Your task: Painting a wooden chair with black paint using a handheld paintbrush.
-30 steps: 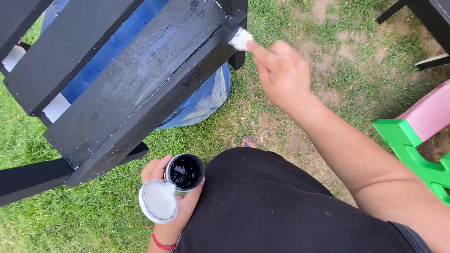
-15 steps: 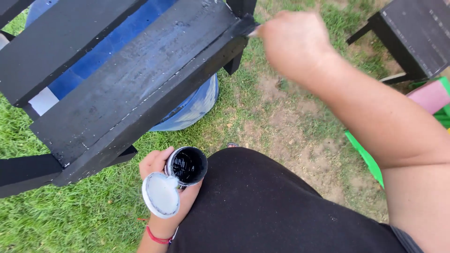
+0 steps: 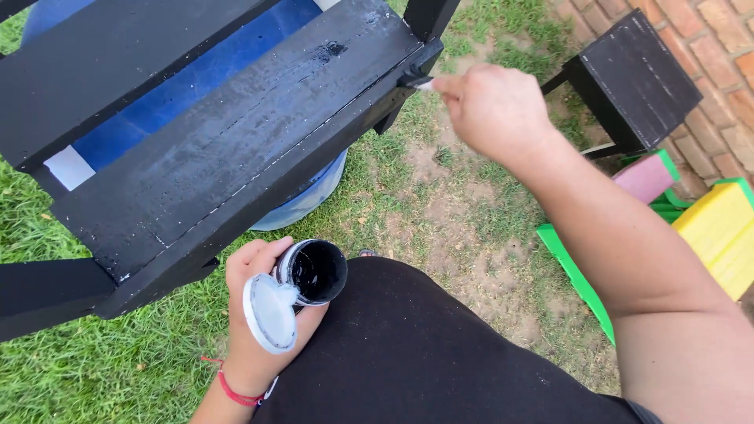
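Left hand (image 3: 255, 314) wrapped round open paint jar (image 3: 314, 271), lid (image 3: 269, 312) hanging at rim, against knee. Right hand (image 3: 495, 106) farther out, fingers pinched on brush (image 3: 416, 81). Brush tip touching plank (image 3: 243, 149) end, left of grip. Plank long axis running from brush down-left toward jar. Right hand nearer plank end. Beyond: grass (image 3: 94, 377), brick wall (image 3: 707, 47).

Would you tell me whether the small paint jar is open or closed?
Open: the paint jar in the left hand shows black paint, its white lid flipped aside.
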